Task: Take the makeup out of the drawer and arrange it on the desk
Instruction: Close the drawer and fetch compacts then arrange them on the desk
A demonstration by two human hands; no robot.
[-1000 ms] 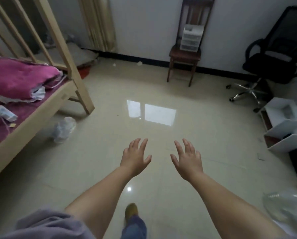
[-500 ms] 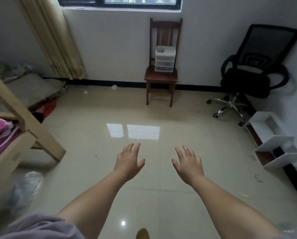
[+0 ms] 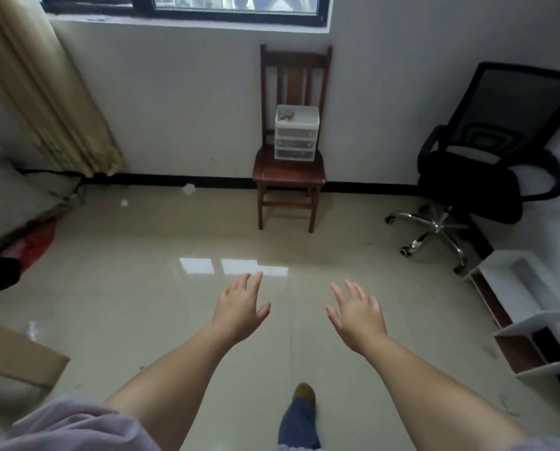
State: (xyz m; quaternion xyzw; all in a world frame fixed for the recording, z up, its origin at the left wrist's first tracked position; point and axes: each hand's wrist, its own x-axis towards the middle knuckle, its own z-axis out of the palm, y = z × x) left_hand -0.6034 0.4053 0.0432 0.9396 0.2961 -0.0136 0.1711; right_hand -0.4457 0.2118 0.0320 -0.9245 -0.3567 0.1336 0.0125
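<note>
2 hands are stretched out over the floor tiles (image 3: 148,307), and neither holds anything. The left hand (image 3: 239,310) has its fingers spread and relaxed, thumb out toward the right hand (image 3: 358,315), which mirrors it with loose, straight fingers. Below and between the wrists, 1 foot (image 3: 301,398) is forward, so the person appears to be mid-stride.

Beyond the fingertips, past a bright patch of reflected window light on the tiles, stands a wooden chair (image 3: 290,170) against the wall. On its seat sits a small plastic drawer unit (image 3: 295,133) with 3 closed drawers and a few small items in its open top tray; what they are is too small to tell. It lies well apart from both hands, straight ahead of them. The makeup is presumably inside; none is visible.

Off to the right of the right fingers are an office chair (image 3: 487,164) and white shelving (image 3: 529,307); to the left of the left fingers hangs a curtain (image 3: 41,89). No desk is in view.

As a judgement, the task has barely begun: no drawer is open, nothing is taken out, nothing arranged. Reaching the unit, opening the drawers and carrying everything to the desk all remain.
</note>
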